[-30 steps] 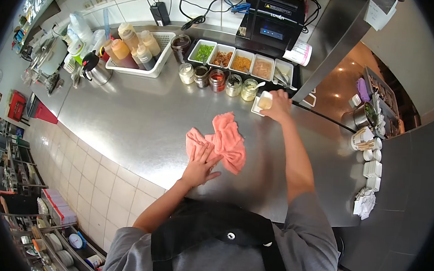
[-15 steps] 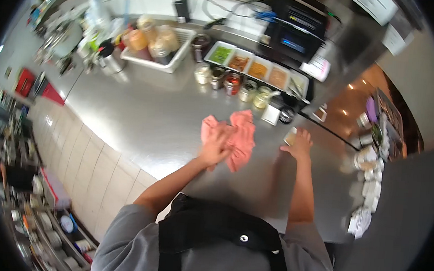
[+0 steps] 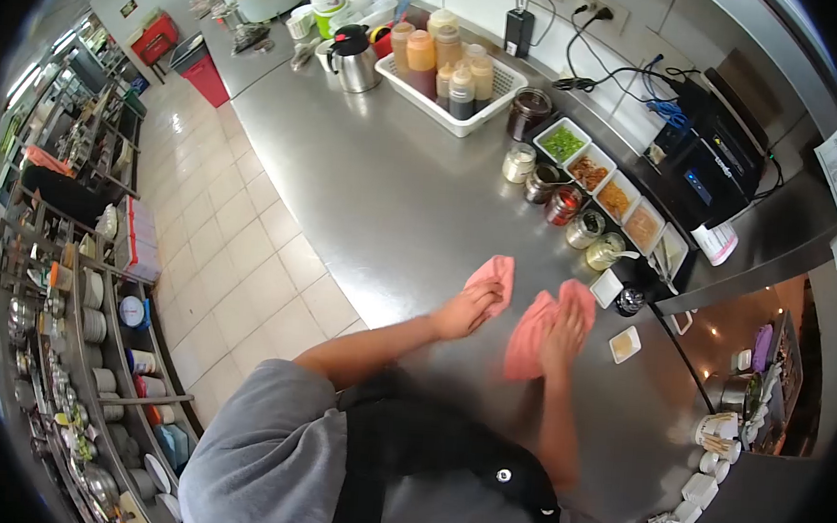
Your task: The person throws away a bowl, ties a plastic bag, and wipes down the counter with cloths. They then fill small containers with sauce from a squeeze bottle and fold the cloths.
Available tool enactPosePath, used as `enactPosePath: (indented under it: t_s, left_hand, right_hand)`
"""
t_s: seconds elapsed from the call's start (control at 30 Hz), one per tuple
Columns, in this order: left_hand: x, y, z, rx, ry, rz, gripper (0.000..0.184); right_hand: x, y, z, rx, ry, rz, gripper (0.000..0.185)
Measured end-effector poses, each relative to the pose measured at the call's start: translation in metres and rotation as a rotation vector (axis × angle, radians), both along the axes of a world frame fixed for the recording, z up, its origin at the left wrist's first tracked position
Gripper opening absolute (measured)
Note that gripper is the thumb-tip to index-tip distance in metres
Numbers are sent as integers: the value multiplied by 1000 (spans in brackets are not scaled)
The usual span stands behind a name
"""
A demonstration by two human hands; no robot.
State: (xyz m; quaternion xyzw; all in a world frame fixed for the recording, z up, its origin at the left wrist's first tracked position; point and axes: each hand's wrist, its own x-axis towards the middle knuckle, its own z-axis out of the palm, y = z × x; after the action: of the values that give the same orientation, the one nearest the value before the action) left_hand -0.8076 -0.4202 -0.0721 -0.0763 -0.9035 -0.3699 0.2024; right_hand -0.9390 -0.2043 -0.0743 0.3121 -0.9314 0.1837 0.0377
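My left hand [image 3: 465,312] holds a pink cloth [image 3: 502,271] against the steel counter [image 3: 346,190], its fingers bent over the fabric. A second pink cloth [image 3: 527,343] lies under my right hand [image 3: 562,345], whose fingers press together on it. Bare metal shows between the two cloths. Just right of my right hand sits a small white dish [image 3: 625,344] with something pale yellow inside. Beyond it are a white square dish [image 3: 606,288] and a small dark-topped jar [image 3: 631,301].
Several condiment jars [image 3: 564,205] and white trays of toppings [image 3: 590,171] line the back. Left of them stand a white basket [image 3: 419,97] of squeeze bottles and a steel jug [image 3: 356,61]. A black printer [image 3: 707,164] sits back right. Tiled floor [image 3: 248,222] borders the counter's left edge.
My right hand has left the small white dish and moved left onto a pink cloth. The pink fabric, bunched together before, is now in two pieces apart. The view has turned leftward.
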Motion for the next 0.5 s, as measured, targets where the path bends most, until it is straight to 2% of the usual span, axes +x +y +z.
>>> enactPosePath:
  t_s: [0.03,0.1,0.17,0.27,0.33,0.37,0.43,0.5]
  left_hand:
    - [-5,-8,6,-5,2,15,35]
    - [-16,-22,19,-3,-96,-113,34]
    - [-18,-29,27,-31,-114,-137,36]
    - [13,-11,61,-130,33,67,39]
    - [41,-23,52,-117,54,130,36]
    - [59,-29,46,-99,81,178,33]
    - [103,-47,37,-33,40,360,33]
    - [145,-69,36,13,38,607,34]
  right_hand:
    - [-13,-2,-2,-5,2,15,65]
    - [-39,-13,-19,6,57,-14,65]
    - [-31,-16,-29,-45,88,-4,66]
    - [31,-16,3,-59,0,81,63]
    - [61,-16,8,-104,-12,121,61]
    - [70,-15,7,-150,-99,128,55]
    - [75,-20,12,-193,-174,136,49]
    - [76,-32,21,-929,-942,100,36]
